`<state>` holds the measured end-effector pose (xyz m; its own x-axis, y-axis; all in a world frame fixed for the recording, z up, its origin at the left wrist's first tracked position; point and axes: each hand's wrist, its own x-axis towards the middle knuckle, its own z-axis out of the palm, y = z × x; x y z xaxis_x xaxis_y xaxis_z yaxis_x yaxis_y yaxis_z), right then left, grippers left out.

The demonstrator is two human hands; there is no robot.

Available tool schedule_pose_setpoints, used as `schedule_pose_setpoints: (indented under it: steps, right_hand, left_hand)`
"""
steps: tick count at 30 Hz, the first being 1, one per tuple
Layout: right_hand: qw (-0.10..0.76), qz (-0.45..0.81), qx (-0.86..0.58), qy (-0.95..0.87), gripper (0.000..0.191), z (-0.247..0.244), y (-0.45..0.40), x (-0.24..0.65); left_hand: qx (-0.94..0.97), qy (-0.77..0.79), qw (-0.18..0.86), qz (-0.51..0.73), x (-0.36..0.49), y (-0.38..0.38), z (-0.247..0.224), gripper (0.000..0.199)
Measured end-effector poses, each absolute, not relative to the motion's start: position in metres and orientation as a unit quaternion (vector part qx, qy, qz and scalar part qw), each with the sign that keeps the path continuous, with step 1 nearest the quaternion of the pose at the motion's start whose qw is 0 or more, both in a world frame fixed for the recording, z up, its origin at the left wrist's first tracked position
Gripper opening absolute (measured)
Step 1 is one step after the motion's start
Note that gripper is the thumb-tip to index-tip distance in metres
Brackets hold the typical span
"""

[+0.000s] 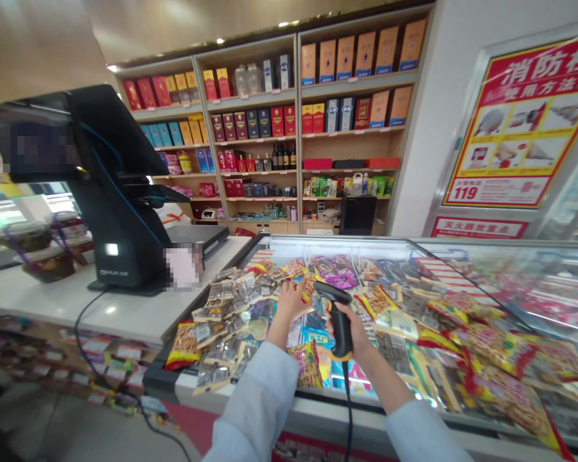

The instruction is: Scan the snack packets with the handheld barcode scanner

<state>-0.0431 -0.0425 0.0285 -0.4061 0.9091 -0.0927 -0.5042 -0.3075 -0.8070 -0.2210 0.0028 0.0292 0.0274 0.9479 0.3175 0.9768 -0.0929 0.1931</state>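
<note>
My right hand is wrapped round the grip of a black and yellow barcode scanner, its head angled to the left and its cable hanging down. Left of the scanner head, my left hand has its fingers bent at a small red and orange snack packet and appears to grip its edge. Both hands are over a glass-topped freezer spread with snack packets. Among these are purple packets, clear packets with dark contents and a red and yellow bag.
On the left, a black checkout terminal stands on a white counter; its cable loops down in front. Lidded tubs sit behind it. More snack bags heap up on the right. Shelves of boxed bottles line the back wall.
</note>
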Motion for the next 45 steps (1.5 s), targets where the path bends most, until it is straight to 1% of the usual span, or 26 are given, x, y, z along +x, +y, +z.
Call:
schedule_pose_setpoints:
  steps: [4, 7, 10, 16, 22, 25, 28, 32, 38, 42, 45]
  right_hand:
    - [0.472, 0.763, -0.273, -0.348, 0.031, 0.028, -0.041, -0.042]
    - [0.482, 0.760, -0.265, -0.346, 0.030, 0.031, -0.041, -0.041]
    - [0.495, 0.752, -0.259, -0.349, 0.028, 0.033, -0.043, -0.041]
    - [0.479, 0.758, -0.264, -0.356, 0.030, 0.033, -0.043, -0.040]
    - [0.479, 0.762, -0.262, -0.348, 0.030, 0.034, -0.044, -0.040]
    - [0.483, 0.764, -0.261, -0.338, 0.028, 0.034, -0.043, -0.040]
    - [0.485, 0.771, -0.246, -0.332, 0.028, 0.033, -0.043, -0.040]
    - [0.485, 0.781, -0.217, -0.328, 0.028, 0.033, -0.043, -0.040]
    - [0.477, 0.793, -0.176, -0.336, 0.028, 0.035, -0.044, -0.040]
    - [0.459, 0.797, -0.173, -0.352, 0.031, 0.034, -0.044, -0.039]
    - [0.455, 0.800, -0.165, -0.354, 0.029, 0.033, -0.044, -0.039]
  left_hand:
    - [-0.700, -0.685, 0.049, -0.197, -0.223, 0.004, 0.032, 0.069]
    - [-0.678, -0.692, 0.061, -0.240, -0.225, 0.005, 0.034, 0.070]
    - [-0.657, -0.694, 0.059, -0.287, -0.226, 0.005, 0.034, 0.066]
    - [-0.609, -0.703, 0.042, -0.366, -0.227, 0.004, 0.036, 0.061]
    - [-0.580, -0.659, 0.064, -0.476, -0.230, 0.004, 0.040, 0.055]
    - [-0.559, -0.643, 0.088, -0.516, -0.231, 0.004, 0.042, 0.058]
    - [-0.541, -0.625, 0.135, -0.546, -0.232, 0.001, 0.045, 0.060]
    - [-0.516, -0.602, 0.193, -0.578, -0.232, -0.003, 0.048, 0.059]
    - [-0.515, -0.580, 0.236, -0.585, -0.234, -0.003, 0.046, 0.065]
    - [-0.518, -0.578, 0.236, -0.585, -0.235, -0.001, 0.044, 0.065]
    - [-0.518, -0.578, 0.222, -0.590, -0.236, -0.001, 0.043, 0.066]
